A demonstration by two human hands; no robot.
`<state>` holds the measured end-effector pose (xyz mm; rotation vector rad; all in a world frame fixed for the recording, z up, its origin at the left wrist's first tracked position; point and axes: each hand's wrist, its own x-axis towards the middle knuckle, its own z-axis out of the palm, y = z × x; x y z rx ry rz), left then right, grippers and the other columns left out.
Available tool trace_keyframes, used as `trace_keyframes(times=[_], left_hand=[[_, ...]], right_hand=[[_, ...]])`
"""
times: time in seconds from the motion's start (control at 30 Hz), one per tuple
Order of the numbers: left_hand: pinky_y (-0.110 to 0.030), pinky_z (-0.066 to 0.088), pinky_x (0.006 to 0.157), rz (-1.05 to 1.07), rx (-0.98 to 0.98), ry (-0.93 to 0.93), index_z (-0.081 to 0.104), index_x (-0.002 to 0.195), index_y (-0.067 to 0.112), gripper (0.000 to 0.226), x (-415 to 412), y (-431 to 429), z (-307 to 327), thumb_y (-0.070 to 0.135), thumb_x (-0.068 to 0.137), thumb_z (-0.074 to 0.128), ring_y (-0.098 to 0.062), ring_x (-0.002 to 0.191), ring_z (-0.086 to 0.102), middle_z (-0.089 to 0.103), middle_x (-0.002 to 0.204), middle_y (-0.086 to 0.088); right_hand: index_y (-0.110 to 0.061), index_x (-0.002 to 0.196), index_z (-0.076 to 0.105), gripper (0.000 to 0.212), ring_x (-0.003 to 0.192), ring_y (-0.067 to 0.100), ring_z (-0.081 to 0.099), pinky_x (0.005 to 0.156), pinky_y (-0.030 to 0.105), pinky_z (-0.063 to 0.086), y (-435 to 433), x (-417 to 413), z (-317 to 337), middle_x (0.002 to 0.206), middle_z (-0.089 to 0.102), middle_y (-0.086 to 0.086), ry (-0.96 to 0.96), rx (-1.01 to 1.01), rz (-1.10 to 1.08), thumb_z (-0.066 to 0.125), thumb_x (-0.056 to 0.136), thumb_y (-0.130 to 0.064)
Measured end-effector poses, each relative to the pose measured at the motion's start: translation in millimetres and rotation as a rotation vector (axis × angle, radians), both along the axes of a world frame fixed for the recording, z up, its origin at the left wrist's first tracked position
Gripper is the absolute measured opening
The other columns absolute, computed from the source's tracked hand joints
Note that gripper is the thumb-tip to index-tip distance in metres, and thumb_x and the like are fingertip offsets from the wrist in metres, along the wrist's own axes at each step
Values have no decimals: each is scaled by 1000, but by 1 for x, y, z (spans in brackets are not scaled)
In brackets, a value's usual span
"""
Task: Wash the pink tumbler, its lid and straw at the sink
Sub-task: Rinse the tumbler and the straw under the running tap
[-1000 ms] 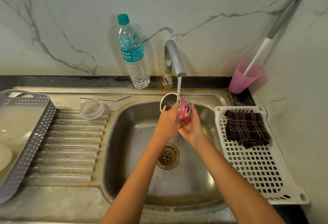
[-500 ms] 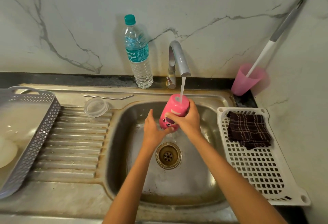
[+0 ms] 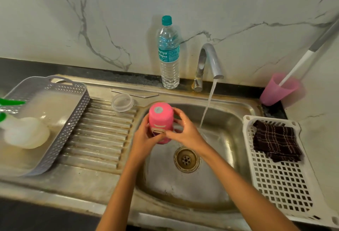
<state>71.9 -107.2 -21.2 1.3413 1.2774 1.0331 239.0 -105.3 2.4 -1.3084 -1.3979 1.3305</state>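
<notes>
The pink tumbler point(image 3: 161, 119) is upside down, base up, over the left part of the steel sink point(image 3: 238, 113). My left hand point(image 3: 145, 139) grips its lower left side and my right hand point(image 3: 185, 131) grips its right side. It sits left of the water stream, out of the flow. The clear lid point(image 3: 122, 102) lies on the drainboard by the sink's left rim. The metal straw point(image 3: 135, 94) lies just behind the lid on the ledge.
The tap point(image 3: 211, 62) runs into the sink near the drain point(image 3: 186, 159). A water bottle point(image 3: 169, 53) stands behind. A grey basket point(image 3: 73, 119) sits on the left, a white rack point(image 3: 275, 185) with a dark cloth point(image 3: 275, 144) on the right, a pink cup point(image 3: 277, 89) in the corner.
The tumbler was turned from mouth-up under the tap to upside down, then carried left out of the water stream. Both hands stayed on it.
</notes>
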Motion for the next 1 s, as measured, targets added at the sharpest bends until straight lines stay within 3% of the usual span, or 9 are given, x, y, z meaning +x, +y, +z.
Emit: trace_keyframes(times=[0.07, 0.13, 0.2, 0.37, 0.53, 0.63, 0.8, 0.9, 1.0], left_hand=[[-46, 54, 95, 47, -2, -47, 38, 146, 20, 90, -24, -4, 7, 20, 70, 86, -19, 112, 65, 65, 126, -4], [-52, 50, 98, 91, -6, -76, 40, 145, 20, 93, -48, -5, 11, 30, 64, 85, -26, 115, 63, 64, 127, -8], [-53, 50, 97, 133, -14, -116, 43, 142, 20, 91, -71, -7, 13, 25, 63, 87, -33, 116, 61, 65, 125, -12], [-40, 54, 95, 170, 16, -142, 41, 144, 21, 83, -113, -8, 14, 7, 71, 77, -30, 117, 60, 64, 125, -10], [-31, 53, 95, 179, 11, -94, 34, 148, 29, 97, -138, -7, 4, 30, 65, 84, -24, 124, 56, 57, 137, -7], [-27, 52, 95, 182, -1, -98, 32, 149, 28, 99, -143, -6, -1, 31, 65, 82, -23, 125, 55, 56, 138, -7], [-45, 43, 109, 188, 6, -123, 27, 152, 29, 94, -148, -6, -10, 15, 76, 82, -20, 130, 52, 52, 143, -4], [-46, 40, 111, 226, 18, -134, 27, 152, 28, 96, -147, -7, -12, 10, 75, 82, -18, 132, 49, 49, 146, -3], [-46, 40, 111, 268, 22, -120, 27, 151, 30, 105, -147, -10, -15, 28, 64, 87, -17, 133, 48, 47, 147, 0]], right_hand=[[-40, 137, 37, 76, 129, 11, 47, 99, 41, 51, 5, -21, 2, 142, 46, -2, -15, 3, 102, 77, 78, -16], [-29, 144, 33, 80, 130, 13, 47, 102, 41, 49, 12, -44, 3, 144, 46, 0, -39, 17, 178, 75, 78, -9], [-23, 146, 32, 84, 130, 16, 48, 101, 42, 49, 20, -68, 4, 145, 44, 4, -43, 36, 235, 73, 77, 0], [-20, 145, 33, 81, 125, 20, 52, 99, 40, 51, 35, -119, -1, 140, 48, 9, -93, 74, 300, 66, 76, 9], [-17, 145, 34, 76, 126, 21, 51, 102, 41, 48, 42, -141, -9, 142, 46, 9, -102, 80, 347, 62, 79, 9], [-17, 144, 36, 74, 124, 20, 52, 102, 36, 48, 44, -144, -13, 141, 48, 8, -119, 109, 358, 59, 80, 10], [-18, 147, 35, 76, 126, 19, 50, 103, 31, 46, 52, -148, -19, 142, 49, 8, -165, 137, 397, 59, 81, 10], [-14, 144, 41, 67, 128, 18, 48, 105, 29, 43, 65, -144, -17, 142, 49, 8, -260, 157, 381, 59, 83, 8], [-7, 139, 48, 61, 133, 25, 39, 113, 35, 31, 87, -140, -20, 141, 48, 11, -512, 321, 281, 47, 82, 14]])
